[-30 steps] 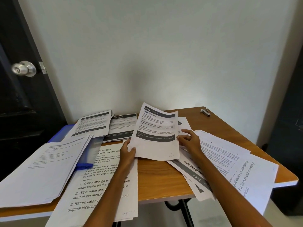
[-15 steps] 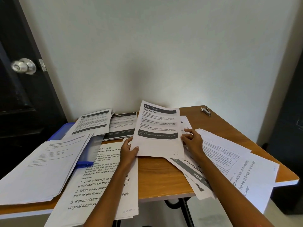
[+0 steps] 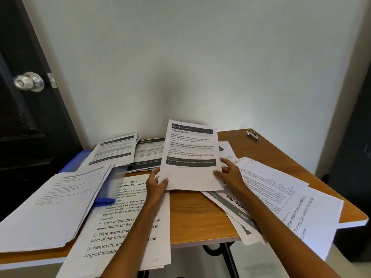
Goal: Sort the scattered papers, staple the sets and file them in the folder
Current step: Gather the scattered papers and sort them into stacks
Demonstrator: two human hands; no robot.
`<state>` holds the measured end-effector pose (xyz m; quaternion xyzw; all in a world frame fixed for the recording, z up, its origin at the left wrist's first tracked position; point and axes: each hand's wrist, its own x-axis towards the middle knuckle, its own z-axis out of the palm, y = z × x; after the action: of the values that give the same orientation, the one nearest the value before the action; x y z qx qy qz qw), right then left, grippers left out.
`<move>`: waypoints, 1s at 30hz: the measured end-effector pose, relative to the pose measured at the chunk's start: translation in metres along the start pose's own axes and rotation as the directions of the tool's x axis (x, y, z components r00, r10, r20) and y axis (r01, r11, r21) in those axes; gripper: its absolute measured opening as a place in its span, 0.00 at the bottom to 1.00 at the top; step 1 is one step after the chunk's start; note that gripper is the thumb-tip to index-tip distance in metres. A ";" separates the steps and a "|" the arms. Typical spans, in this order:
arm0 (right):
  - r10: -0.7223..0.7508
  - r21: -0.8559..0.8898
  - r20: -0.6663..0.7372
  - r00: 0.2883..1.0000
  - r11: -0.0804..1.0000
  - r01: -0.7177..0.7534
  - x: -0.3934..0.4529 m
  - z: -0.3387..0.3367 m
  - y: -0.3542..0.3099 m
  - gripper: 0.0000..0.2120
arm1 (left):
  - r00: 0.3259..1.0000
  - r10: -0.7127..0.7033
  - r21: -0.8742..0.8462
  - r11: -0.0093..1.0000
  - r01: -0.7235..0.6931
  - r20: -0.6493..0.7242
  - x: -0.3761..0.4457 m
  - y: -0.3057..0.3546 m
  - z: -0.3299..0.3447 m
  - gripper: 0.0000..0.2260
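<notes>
A printed sheet headed "2762 Wipe Wall Tiles" (image 3: 190, 155) stands tilted up over the middle of the wooden table (image 3: 198, 217). My left hand (image 3: 156, 187) pinches its lower left corner. My right hand (image 3: 230, 175) touches its lower right edge with fingers spread. A large-print sheet "Task ID 3062" (image 3: 124, 223) lies under my left forearm. A fanned heap of sheets (image 3: 281, 197) lies on the right. A blue folder (image 3: 80, 159) shows at the back left, mostly covered by papers. A small silver stapler (image 3: 253, 135) rests at the far right corner.
A thick paper stack (image 3: 50, 201) overhangs the table's left front. Two more printed sheets (image 3: 128, 151) lie at the back by the white wall. A dark door with a round knob (image 3: 30, 82) stands to the left. Right-side papers overhang the table edge.
The "Wipe Wall Tiles" sheet has been raised more upright and squared towards me. My right hand has shifted from its side to its lower right edge.
</notes>
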<state>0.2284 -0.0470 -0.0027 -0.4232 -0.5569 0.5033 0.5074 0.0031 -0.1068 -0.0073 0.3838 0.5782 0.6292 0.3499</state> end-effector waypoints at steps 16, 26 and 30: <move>-0.086 -0.088 0.031 0.996 0.992 0.088 0.062 0.044 -0.066 0.21 | 0.933 0.267 0.910 0.397 0.120 -0.240 0.061 0.055 -0.111 0.33; -0.108 -0.150 0.292 0.950 0.976 0.157 0.095 0.153 -0.062 0.17 | 0.964 0.032 0.963 0.076 0.260 -0.263 0.082 0.055 -0.150 0.31; -0.092 -0.235 0.314 0.945 0.957 0.172 0.113 0.179 -0.063 0.19 | 0.971 0.124 0.979 0.026 0.201 -0.203 0.088 0.054 -0.154 0.19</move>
<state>0.0393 0.0322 0.0788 -0.3662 -0.7157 0.4488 0.3902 -0.1738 -0.1044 0.0473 0.4262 0.8986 0.0768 -0.0704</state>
